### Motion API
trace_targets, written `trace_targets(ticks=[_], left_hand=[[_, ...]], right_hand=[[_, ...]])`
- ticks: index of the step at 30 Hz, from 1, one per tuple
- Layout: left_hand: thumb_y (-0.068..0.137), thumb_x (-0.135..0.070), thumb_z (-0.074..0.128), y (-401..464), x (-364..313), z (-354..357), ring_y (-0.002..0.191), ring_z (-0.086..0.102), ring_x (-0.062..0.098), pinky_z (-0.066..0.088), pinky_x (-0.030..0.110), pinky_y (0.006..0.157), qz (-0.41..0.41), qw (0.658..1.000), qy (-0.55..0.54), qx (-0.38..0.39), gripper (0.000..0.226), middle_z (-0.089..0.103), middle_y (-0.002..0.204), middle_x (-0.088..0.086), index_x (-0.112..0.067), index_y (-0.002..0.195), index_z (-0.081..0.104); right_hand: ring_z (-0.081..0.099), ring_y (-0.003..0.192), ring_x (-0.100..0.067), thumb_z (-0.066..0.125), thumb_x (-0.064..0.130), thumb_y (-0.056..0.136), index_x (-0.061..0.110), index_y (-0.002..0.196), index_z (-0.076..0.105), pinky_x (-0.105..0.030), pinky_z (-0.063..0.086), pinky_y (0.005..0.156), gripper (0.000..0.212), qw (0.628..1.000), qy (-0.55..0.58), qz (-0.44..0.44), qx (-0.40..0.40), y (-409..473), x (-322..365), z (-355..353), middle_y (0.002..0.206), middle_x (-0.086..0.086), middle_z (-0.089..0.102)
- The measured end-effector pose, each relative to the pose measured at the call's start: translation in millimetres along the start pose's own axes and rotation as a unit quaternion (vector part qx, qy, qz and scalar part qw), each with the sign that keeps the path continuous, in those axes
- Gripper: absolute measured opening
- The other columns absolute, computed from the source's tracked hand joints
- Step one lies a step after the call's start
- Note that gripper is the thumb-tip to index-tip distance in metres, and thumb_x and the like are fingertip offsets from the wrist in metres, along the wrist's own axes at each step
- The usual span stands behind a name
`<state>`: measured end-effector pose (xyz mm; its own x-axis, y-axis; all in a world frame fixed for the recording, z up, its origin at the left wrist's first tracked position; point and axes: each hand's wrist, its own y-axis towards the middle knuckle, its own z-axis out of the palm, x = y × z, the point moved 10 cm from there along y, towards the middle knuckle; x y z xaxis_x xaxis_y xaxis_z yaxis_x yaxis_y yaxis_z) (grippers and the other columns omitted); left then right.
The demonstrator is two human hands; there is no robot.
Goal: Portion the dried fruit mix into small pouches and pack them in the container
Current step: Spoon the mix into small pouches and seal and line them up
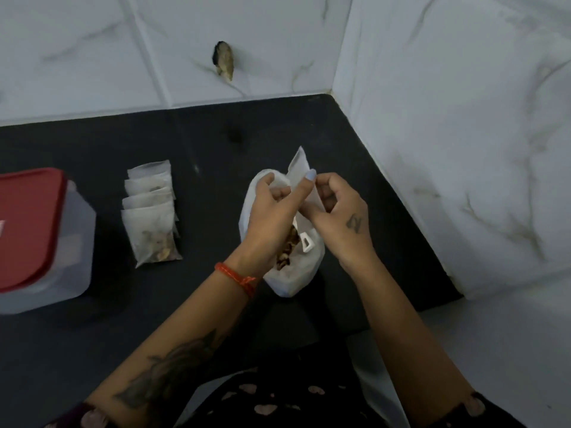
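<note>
Pouch [299, 168]: in progress, pinched between left hand [272, 208] and right hand [336, 211], above the open bag [287, 273] of fruit mix [289, 245]; scoop [304, 239] inside. Filled pouches [153, 211]: several, stacked on counter [200, 143], not yet packed. Container [40, 239]: far left, red lid on. Packing appears still to do.

Container [46, 239] cut off at left edge, blurred; hands hide most of fruit mix [289, 245].

Single head-worn view, looking steeply down and forward, close over the dark desk [123, 304]; tiled wall corner toward 1 o'clock, own forearms entering from 6.
</note>
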<state>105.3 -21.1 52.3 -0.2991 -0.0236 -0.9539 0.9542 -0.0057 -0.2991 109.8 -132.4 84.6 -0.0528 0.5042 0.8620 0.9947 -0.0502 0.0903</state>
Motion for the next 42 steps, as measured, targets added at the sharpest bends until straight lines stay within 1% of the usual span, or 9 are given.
trace_targets(ticks=[3,11,16,19,23,28,32,35,42], left_hand=[[0.084,-0.041,0.063,-7,7,-24,0.091,0.060,0.004,0.049,0.023,0.072,-0.018,0.999,-0.039,-0.021,0.081,0.058,0.103,-0.009,-0.017,0.147,0.018],[0.067,-0.032,0.075,-18,12,-64,0.109,0.062,0.022,0.051,0.043,0.094,0.003,0.997,-0.073,-0.034,0.088,0.060,0.122,0.010,-0.016,0.143,0.033],[0.071,-0.009,0.075,-28,4,-77,0.113,0.057,0.014,0.051,0.029,0.093,0.050,0.999,0.004,-0.018,0.090,0.056,0.124,0.002,-0.014,0.147,0.026],[0.061,-0.021,0.082,-32,-4,-76,0.121,0.051,0.014,0.045,0.037,0.102,0.086,0.994,0.074,0.003,0.095,0.050,0.132,0.001,-0.018,0.143,0.035],[0.058,-0.022,0.072,-38,-15,-75,0.121,0.048,0.013,0.042,0.039,0.105,0.122,0.986,0.110,0.012,0.076,0.045,0.132,0.001,-0.031,0.128,0.043],[0.049,-0.037,0.074,-41,-16,-79,0.121,0.048,0.012,0.045,0.036,0.101,0.142,0.983,0.118,0.022,0.076,0.045,0.132,0.001,-0.044,0.118,0.042],[0.053,-0.029,0.073,-39,-17,-83,0.121,0.048,0.013,0.045,0.040,0.102,0.168,0.977,0.127,0.019,0.071,0.046,0.130,-0.001,-0.043,0.116,0.044],[0.058,-0.020,0.073,-37,-19,-85,0.120,0.048,0.013,0.045,0.042,0.102,0.188,0.972,0.138,0.017,0.068,0.047,0.129,-0.001,-0.041,0.116,0.044],[0.064,-0.038,0.070,-35,-22,-85,0.119,0.049,0.014,0.045,0.044,0.100,0.232,0.949,0.212,0.010,0.070,0.049,0.128,-0.001,-0.027,0.128,0.044]], right_hand=[[0.056,0.076,0.009,0.068,0.027,0.084,0.034,0.095,0.050,0.001,0.042,0.064,0.022,0.998,0.004,-0.030,0.059,-6,14,28,0.081,0.021,0.055],[0.064,0.090,-0.011,0.071,0.016,0.081,0.017,0.116,0.057,-0.023,0.056,0.078,0.038,0.954,0.174,0.007,0.243,-25,28,60,0.101,-0.006,0.063],[0.066,0.084,-0.012,0.059,0.023,0.090,0.018,0.104,0.063,-0.026,0.057,0.073,0.015,0.957,0.220,0.030,0.187,-14,34,46,0.092,-0.004,0.067],[0.067,0.079,-0.006,0.059,0.030,0.090,0.023,0.095,0.064,-0.023,0.057,0.067,0.010,0.959,0.223,0.057,0.164,-11,38,48,0.085,0.006,0.066],[0.066,0.094,-0.018,0.066,0.023,0.085,0.020,0.093,0.065,-0.029,0.058,0.070,0.009,0.942,0.262,0.119,0.171,-12,32,58,0.100,-0.003,0.067],[0.069,0.077,-0.011,0.064,0.007,0.084,0.016,0.091,0.064,-0.025,0.056,0.066,0.012,0.895,0.366,0.157,0.200,-20,32,67,0.084,0.000,0.070],[0.067,0.076,-0.015,0.067,0.004,0.081,0.016,0.090,0.065,-0.024,0.055,0.064,0.015,0.904,0.349,0.164,0.187,-18,29,65,0.086,-0.006,0.069],[0.067,0.075,-0.017,0.066,0.000,0.080,0.015,0.087,0.065,-0.028,0.058,0.068,0.016,0.944,0.261,0.110,0.171,-13,35,59,0.085,-0.008,0.068],[0.066,0.079,-0.009,0.066,0.004,0.081,0.017,0.097,0.070,-0.029,0.059,0.067,0.020,0.983,0.055,-0.040,0.171,-14,59,60,0.084,0.002,0.068]])
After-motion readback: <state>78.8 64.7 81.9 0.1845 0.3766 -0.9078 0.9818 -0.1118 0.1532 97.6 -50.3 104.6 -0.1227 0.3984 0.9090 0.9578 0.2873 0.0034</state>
